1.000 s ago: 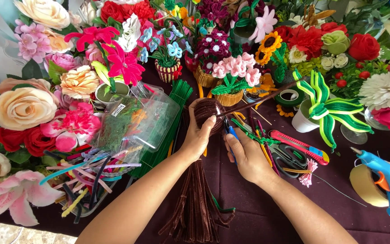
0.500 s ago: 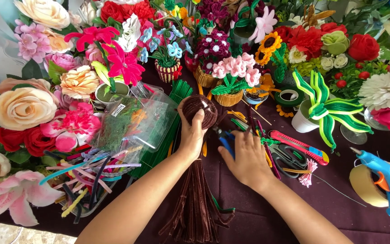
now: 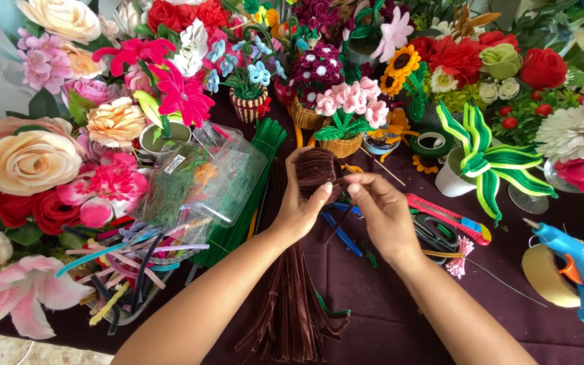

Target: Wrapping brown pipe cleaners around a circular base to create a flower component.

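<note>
Both hands hold a brown chenille coil (image 3: 316, 169) above the surface (image 3: 386, 304). The left hand (image 3: 299, 209) has its fingers closed around the coil from below and behind; the right hand (image 3: 380, 206) pinches its right edge with thumb and forefinger. A bundle of brown stems (image 3: 292, 304) lies under the wrists, a red cutter (image 3: 447, 217) just right, a blue glue gun (image 3: 576, 267) far right

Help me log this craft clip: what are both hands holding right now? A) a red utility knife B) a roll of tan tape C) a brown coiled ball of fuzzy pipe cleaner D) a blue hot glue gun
C: the left hand and right hand pinch the brown coiled ball of fuzzy pipe cleaner between them, while the blue hot glue gun and red utility knife lie untouched on the table.
</note>
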